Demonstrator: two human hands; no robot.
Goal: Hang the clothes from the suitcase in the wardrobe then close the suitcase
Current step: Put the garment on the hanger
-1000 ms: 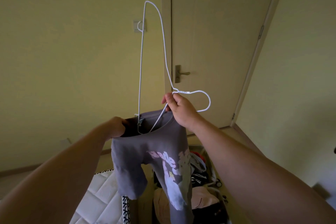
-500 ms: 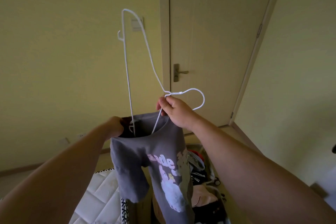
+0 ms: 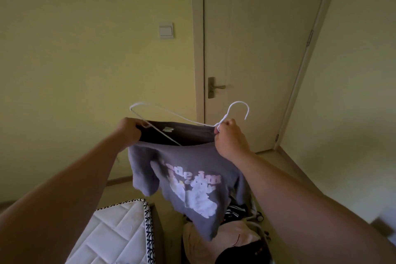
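We hold a grey T-shirt (image 3: 188, 178) up in front of us, between our two hands. Our left hand (image 3: 128, 133) is closed on the left side of its neck opening. Our right hand (image 3: 229, 139) is closed on the right side and also pinches the neck of a white wire hanger (image 3: 171, 115), just below its hook. One arm of the hanger goes inside the shirt. Below our right hand lie more clothes (image 3: 235, 240); below our left hand is a mattress (image 3: 115, 233).
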